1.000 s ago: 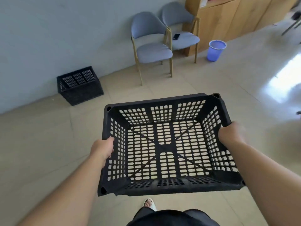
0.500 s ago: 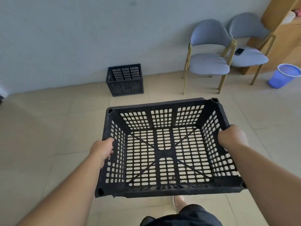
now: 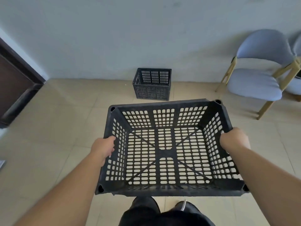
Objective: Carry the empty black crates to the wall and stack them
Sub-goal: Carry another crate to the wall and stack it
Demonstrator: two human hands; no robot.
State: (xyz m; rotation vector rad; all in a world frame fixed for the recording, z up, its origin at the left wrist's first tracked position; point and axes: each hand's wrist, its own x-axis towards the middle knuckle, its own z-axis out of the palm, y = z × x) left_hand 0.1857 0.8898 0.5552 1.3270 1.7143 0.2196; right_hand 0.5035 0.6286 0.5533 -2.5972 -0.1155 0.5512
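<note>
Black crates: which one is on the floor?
The smaller-looking crate by the wall, standing alone on the tiles. The other, the carried crate, is held up by the left hand and right hand.

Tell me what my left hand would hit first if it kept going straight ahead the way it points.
Probably bare floor, then the wall. The crate by the wall looks right of that line, though depth is unclear.

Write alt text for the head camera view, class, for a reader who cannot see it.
Two bare hands carry an empty black crate at waist height, the left hand and right hand gripping its short sides. Ahead, a second black crate sits on the tiled floor against a pale wall, with a blue chair to the right.
</note>
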